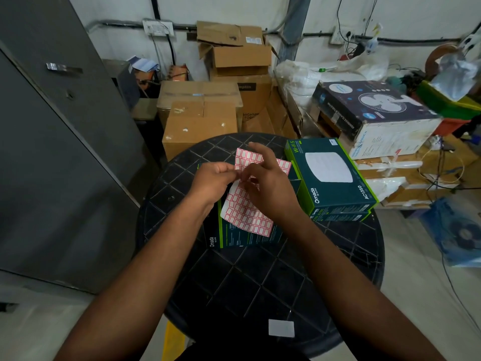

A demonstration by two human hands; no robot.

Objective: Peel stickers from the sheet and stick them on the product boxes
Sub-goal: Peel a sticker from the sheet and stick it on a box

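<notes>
Red-grid sheet [244, 212] held above box [242, 237] at table [260, 282] centre. Left hand [212, 182] pinches sheet's edge from 9 o'clock, fingers curled. Right hand [268, 186] over sheet at 3 o'clock, thumb and forefinger pinching a sticker, other fingers splayed. Stacked boxes [330, 175] at 2 o'clock, apart from hands.

One head-worn camera looked forward and down, close over the worktop [260, 282]. Its wide view reached the back wall [260, 11].
</notes>
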